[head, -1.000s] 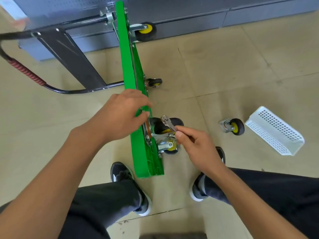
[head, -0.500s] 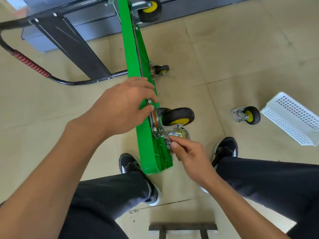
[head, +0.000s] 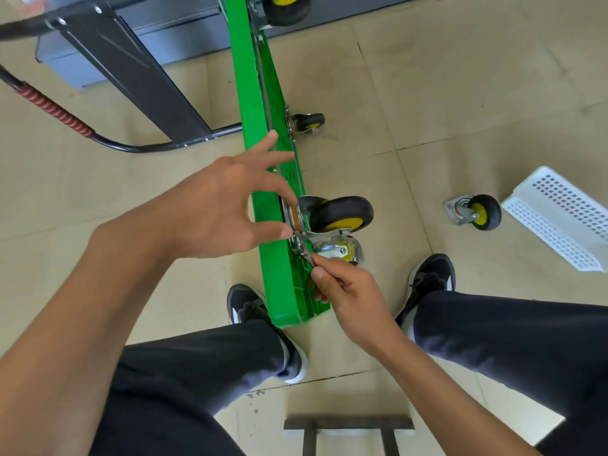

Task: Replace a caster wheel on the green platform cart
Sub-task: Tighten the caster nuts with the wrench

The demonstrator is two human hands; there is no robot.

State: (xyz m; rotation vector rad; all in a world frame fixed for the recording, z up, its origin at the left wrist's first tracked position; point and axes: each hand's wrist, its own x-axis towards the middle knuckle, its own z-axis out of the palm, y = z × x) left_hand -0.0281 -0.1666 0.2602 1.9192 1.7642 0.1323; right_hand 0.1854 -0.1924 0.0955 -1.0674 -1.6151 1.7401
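The green platform cart [head: 268,245] stands on its side edge on the floor, its underside facing right. A black-and-yellow caster wheel [head: 342,213] sits against the near end of the deck on its metal bracket. My left hand [head: 223,212] is spread beside the deck, thumb and a fingertip touching the caster's mounting plate. My right hand [head: 342,291] pinches a small metal wrench [head: 304,250] set at the plate's lower corner. A loose caster [head: 477,213] lies on the floor to the right.
A white perforated basket [head: 559,218] lies tipped at the right. Two more casters [head: 307,122] remain on the cart farther away. The folded black handle [head: 108,70] with red grip lies left. My feet flank the cart's near end. A dark stool top [head: 348,424] is below.
My left hand let go of the deck edge and opened, fingertips moving down to the caster plate. My right hand with the wrench dropped from above the wheel to the plate's lower corner.
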